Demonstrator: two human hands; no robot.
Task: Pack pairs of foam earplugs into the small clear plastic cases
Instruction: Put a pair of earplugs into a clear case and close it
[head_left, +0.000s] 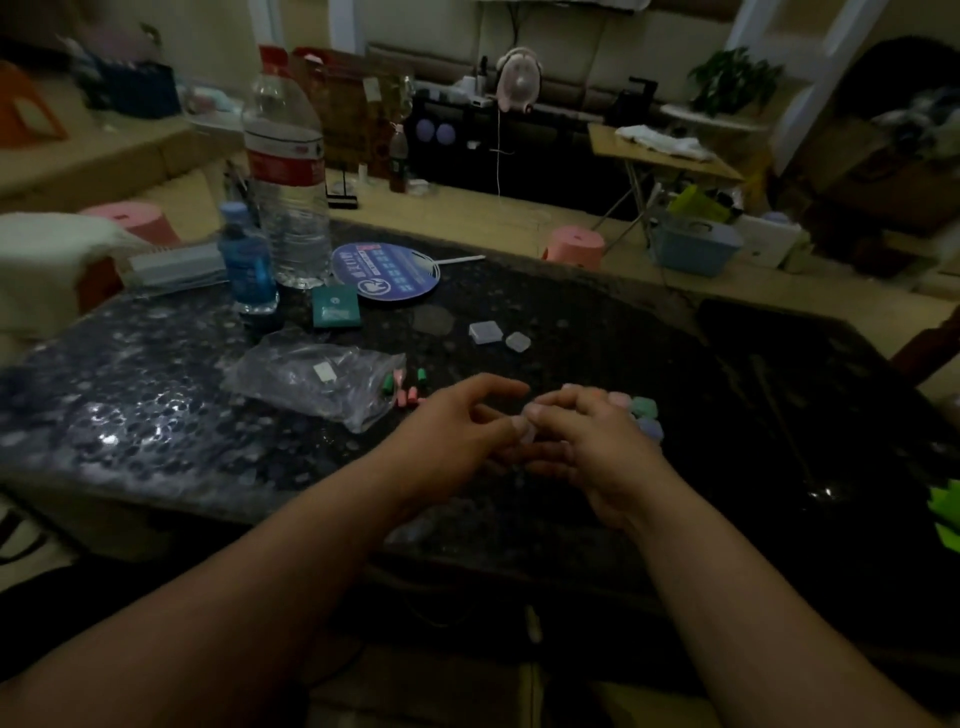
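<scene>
Both hands met over the middle of the dark speckled stone table (156, 374). The left hand (452, 431) and the right hand (592, 447) had their fingers curled, and between their fingertips they pinched a small clear plastic case (524, 430), of which only a pale corner was visible. Whether this case was open or closed, and whether plugs were inside, could not be told, because the fingers covered it and the light was weak. The risk, as I judge it, was that the smooth little case could slip out of such a tight pinch, or that a soft plug could be caught under the lid and stop it from closing; a dropped piece would be hard to find on the dark surface. From left to right, the crumpled transparent plastic bag (311, 382) lay well left of the hands. The loose green and pink foam earplugs (408, 389) lay at its mouth, just beyond the left hand. Two seemingly empty clear square cases (487, 331) lay farther back, apart from both hands. The filled cases showing green and lilac (644, 407) lay just beside the right hand.
</scene>
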